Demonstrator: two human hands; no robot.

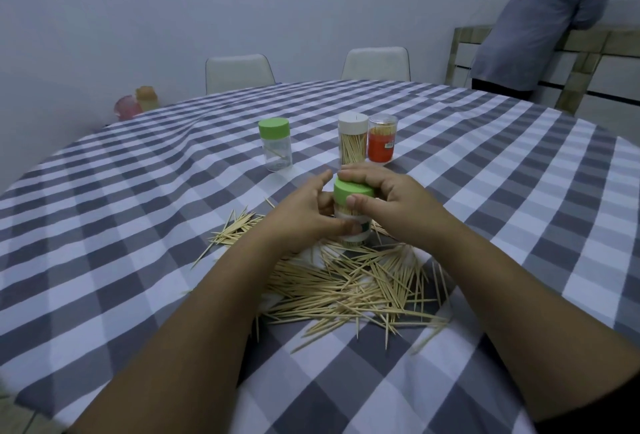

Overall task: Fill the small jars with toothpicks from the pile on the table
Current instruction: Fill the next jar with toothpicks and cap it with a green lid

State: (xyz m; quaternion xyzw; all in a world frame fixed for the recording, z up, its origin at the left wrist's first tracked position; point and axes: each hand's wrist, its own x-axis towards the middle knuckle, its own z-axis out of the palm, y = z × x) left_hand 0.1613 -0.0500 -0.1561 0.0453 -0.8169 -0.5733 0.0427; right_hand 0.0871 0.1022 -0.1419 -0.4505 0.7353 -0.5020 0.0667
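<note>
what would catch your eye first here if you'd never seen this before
Both hands meet at the table's middle: the left hand grips a toothpick jar while the right hand holds its green lid. Just below sprawls a toothpick pile on the checked tablecloth.

We reach both forearms forward, our 2 hands meeting close together: the left hand with fingers curled in a grip, the right hand with fingers arched down from above.
</note>
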